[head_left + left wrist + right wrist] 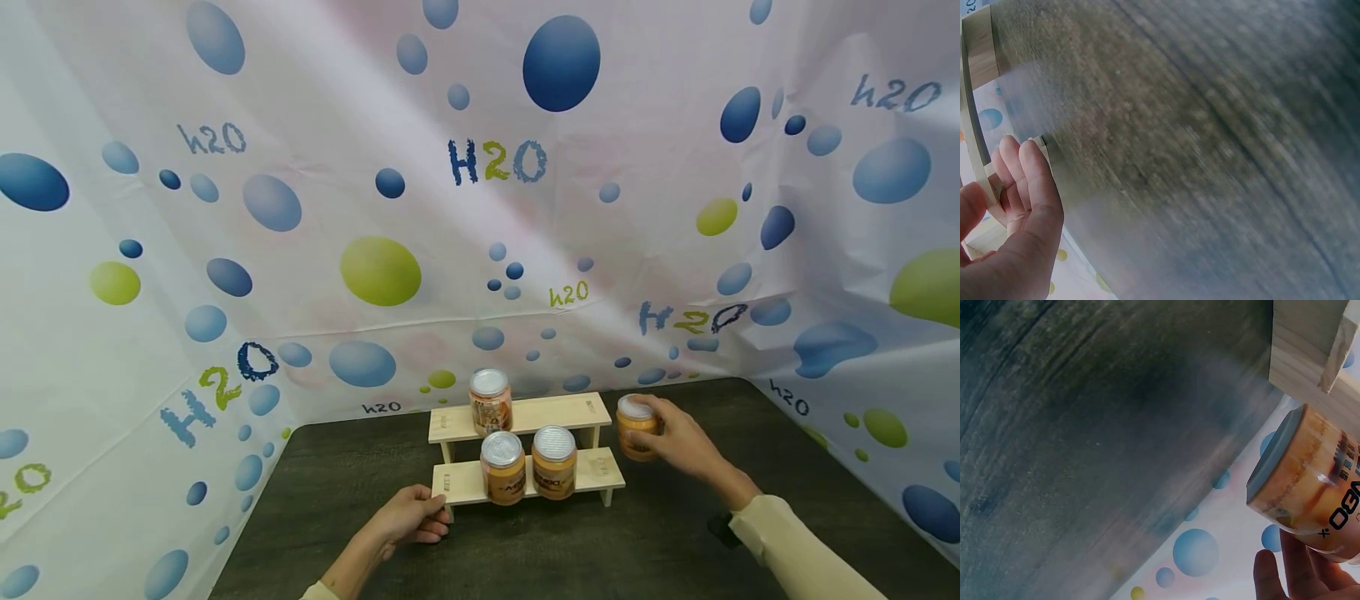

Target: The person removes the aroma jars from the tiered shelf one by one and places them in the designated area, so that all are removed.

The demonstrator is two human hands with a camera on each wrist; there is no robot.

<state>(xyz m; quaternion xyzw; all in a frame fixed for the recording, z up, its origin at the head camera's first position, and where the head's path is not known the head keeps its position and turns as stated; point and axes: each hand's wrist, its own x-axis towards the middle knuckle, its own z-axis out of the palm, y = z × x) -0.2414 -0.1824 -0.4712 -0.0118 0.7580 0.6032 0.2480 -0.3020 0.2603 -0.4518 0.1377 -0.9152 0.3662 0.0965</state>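
My right hand [686, 442] holds a jar [636, 427] with an orange label and pale lid, just right of a two-step wooden rack. In the right wrist view the fingers [1297, 569] lie along the side of this jar [1316, 484]. My left hand [412, 517] grips the left end of the rack's lower step [463, 483], thumb on top and fingers below. Two similar jars, one left [503, 471] and one right [555, 467], stand side by side on that step. Another jar [491, 402] stands on the upper step [551, 410], left of its middle.
The rack is on a dark wood-grain table [322, 475]. Behind and beside the table hangs a white sheet [315, 275] printed with blue and green dots and H2O lettering. Near the right sleeve lies a small dark object [722, 529].
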